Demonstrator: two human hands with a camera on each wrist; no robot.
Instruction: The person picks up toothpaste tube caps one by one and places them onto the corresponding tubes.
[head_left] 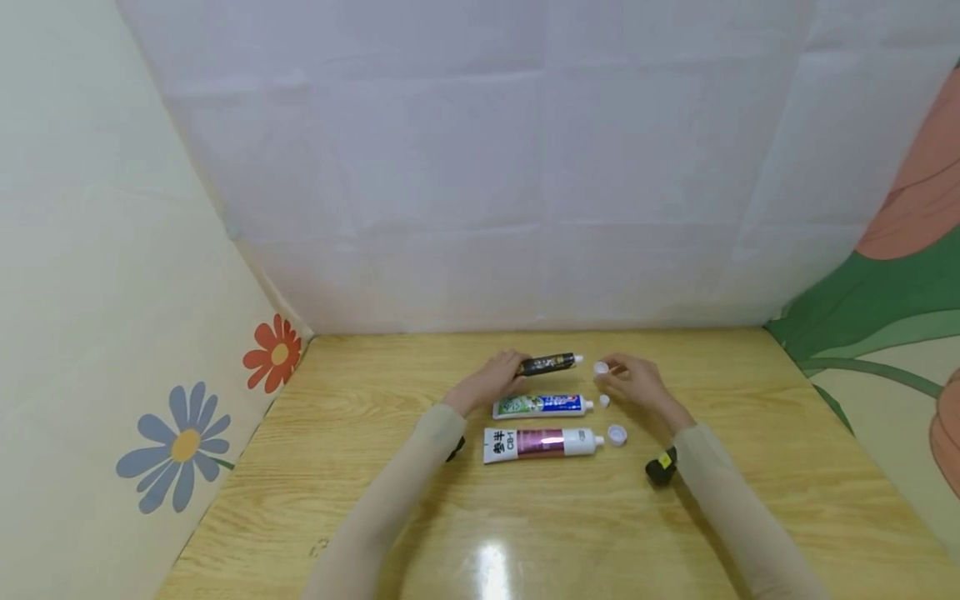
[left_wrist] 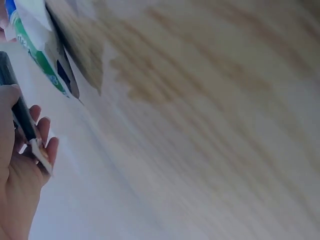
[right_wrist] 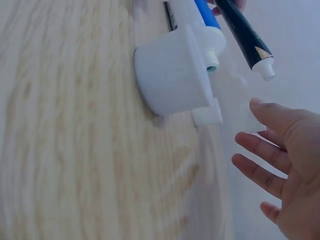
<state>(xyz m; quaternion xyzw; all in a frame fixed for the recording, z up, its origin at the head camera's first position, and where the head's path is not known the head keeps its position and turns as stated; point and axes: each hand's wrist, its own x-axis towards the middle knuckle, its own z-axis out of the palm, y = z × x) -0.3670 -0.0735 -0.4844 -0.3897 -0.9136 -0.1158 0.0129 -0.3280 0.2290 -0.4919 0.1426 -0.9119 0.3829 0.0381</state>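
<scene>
Two tubes (head_left: 539, 443) flat on wood-grain table (head_left: 555, 521), creased pale backdrop (head_left: 540, 167) behind.

two tubes (head_left: 538, 443) lie on the table (head_left: 570, 517), one behind another, left of caps (head_left: 617, 435).

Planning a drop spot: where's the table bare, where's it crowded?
Bare: table, left sleeve to left wall; right sleeve to right wall; between sleeves, nearer than maroon tube. Crowded: left hand to right hand: black tube, blue tube, caps.
</scene>
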